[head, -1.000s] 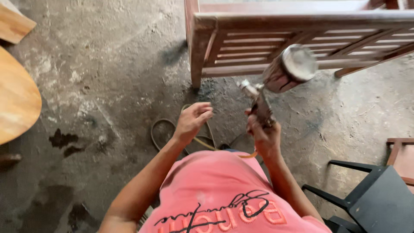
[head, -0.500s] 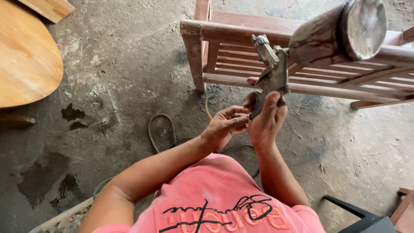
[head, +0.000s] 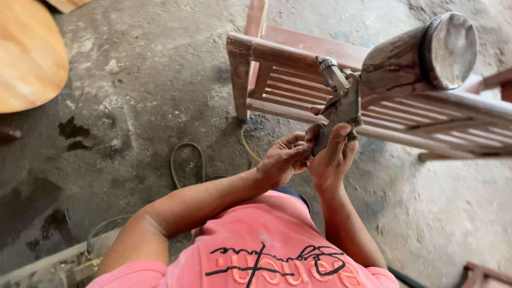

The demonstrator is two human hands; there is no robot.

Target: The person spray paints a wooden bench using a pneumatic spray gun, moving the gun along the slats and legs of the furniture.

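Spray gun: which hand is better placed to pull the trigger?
Right, likely. The right hand wraps the spray gun handle just below the trigger, while the left hand only pinches at the handle's base.

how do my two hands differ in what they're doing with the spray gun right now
The right hand wraps around the grip of the spray gun and carries it, with a finger up by the trigger. The left hand does not grip it; its fingertips pinch at the bottom of the grip. The right hand sits slightly higher, the left beside it and lower. Both are bare and meet at the gun's lower end, above the concrete floor.
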